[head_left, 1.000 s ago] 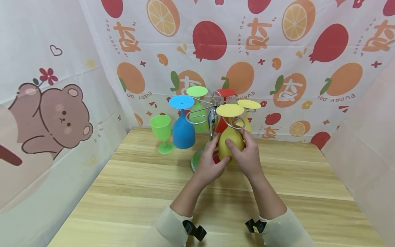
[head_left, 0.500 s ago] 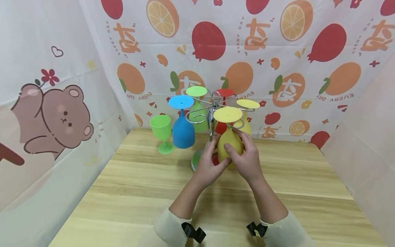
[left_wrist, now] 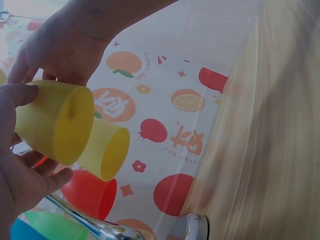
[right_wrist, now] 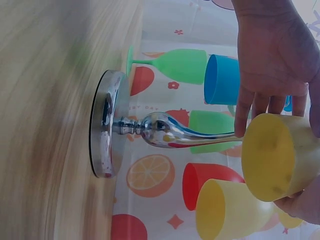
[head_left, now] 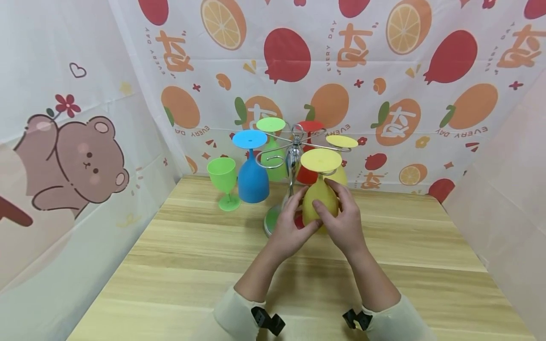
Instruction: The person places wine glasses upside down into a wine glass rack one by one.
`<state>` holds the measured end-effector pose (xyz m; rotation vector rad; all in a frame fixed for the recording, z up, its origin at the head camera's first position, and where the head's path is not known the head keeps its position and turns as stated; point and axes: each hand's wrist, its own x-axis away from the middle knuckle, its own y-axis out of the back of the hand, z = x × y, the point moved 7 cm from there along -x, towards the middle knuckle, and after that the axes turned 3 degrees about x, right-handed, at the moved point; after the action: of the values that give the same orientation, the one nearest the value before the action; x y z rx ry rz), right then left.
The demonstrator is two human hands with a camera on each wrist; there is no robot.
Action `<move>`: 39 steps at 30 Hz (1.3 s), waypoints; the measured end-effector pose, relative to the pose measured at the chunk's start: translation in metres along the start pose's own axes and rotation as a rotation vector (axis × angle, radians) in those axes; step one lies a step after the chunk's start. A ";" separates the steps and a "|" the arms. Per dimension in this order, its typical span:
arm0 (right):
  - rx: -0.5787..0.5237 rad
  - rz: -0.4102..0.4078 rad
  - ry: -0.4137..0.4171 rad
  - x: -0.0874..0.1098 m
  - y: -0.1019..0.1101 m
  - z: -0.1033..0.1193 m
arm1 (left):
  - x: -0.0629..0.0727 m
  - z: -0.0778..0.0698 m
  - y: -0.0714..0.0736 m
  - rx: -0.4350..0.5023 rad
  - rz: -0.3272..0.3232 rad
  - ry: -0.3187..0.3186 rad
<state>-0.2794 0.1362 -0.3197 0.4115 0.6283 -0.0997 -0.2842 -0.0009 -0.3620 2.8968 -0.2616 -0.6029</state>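
My left hand [head_left: 292, 227] and right hand [head_left: 344, 222] both hold an upside-down yellow goblet [head_left: 317, 194] by its bowl, one from each side. Its round foot [head_left: 321, 160] faces up and overlaps a wire loop at the front right of a chrome goblet rack [head_left: 293, 163]. In the left wrist view the bowl [left_wrist: 60, 120] shows its open mouth, with the fingers of the left hand [left_wrist: 30, 175] and right hand [left_wrist: 70, 50] curved about it. Seen from the right wrist, left fingers touch the bowl [right_wrist: 270, 157] from one side.
Upside down on the rack hang a blue goblet [head_left: 253, 177], a green goblet [head_left: 275, 163], a red goblet [head_left: 308, 173] and another yellow goblet [head_left: 341, 175]. An upright green goblet [head_left: 223, 177] stands on the wooden table [head_left: 192, 265] to the left. Printed cloth [head_left: 405, 71] surrounds the table.
The held yellow goblet has come slightly toward me and lower, its foot shifting a little left and then back right. Both hands keep their hold, and the other goblets stay put.
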 end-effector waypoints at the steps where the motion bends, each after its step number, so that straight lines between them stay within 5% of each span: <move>1: -0.002 -0.002 0.000 0.000 0.001 0.000 | 0.000 -0.001 0.000 -0.005 0.001 -0.004; 39: -0.116 0.030 -0.083 0.009 -0.005 -0.028 | 0.001 0.009 -0.003 -0.087 -0.007 0.011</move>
<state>-0.2888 0.1427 -0.3467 0.3031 0.5436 -0.0515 -0.2864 0.0005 -0.3707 2.8177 -0.2184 -0.5849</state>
